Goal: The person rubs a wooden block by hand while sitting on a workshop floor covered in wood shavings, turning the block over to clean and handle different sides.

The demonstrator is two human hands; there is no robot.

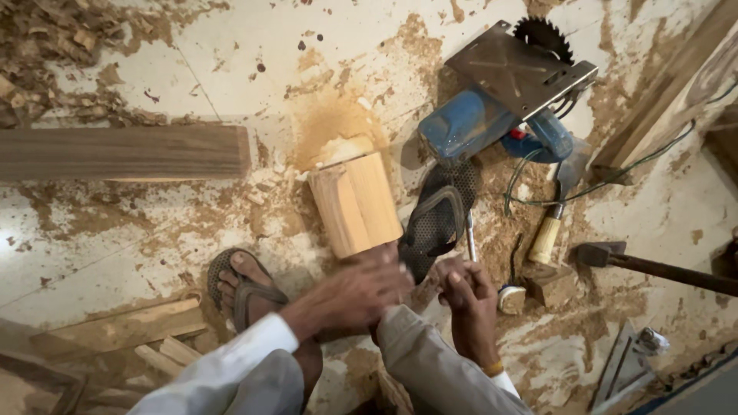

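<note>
While the person sits low over a sawdust-strewn floor (pixel 231 46), the left hand (pixel 361 296) lies palm down, fingers spread, across the near end of a pale wooden block (pixel 355 204), which stands tilted on the floor just beyond the knees, with a heap of fine sawdust behind it. Just to the side, the right hand (pixel 469 296) is curled into a fist around a thin metal tool (pixel 470 237) whose shaft points up out of the grip; what kind of tool it is cannot be told. Between the block and that tool a dark sandal (pixel 438 219) lies empty, and the person's left foot (pixel 242 288) wears its mate at the lower left. Beyond the sandal a blue circular saw (pixel 500 107) rests on its side with its toothed blade uppermost and a green cord trailing off to the right. A chisel with a pale wooden handle (pixel 547 234) lies near it, and a hammer (pixel 638 263) lies further right. A long dark plank (pixel 123 152) stretches in from the left edge, well apart from the block, with offcuts and shavings scattered about
</note>
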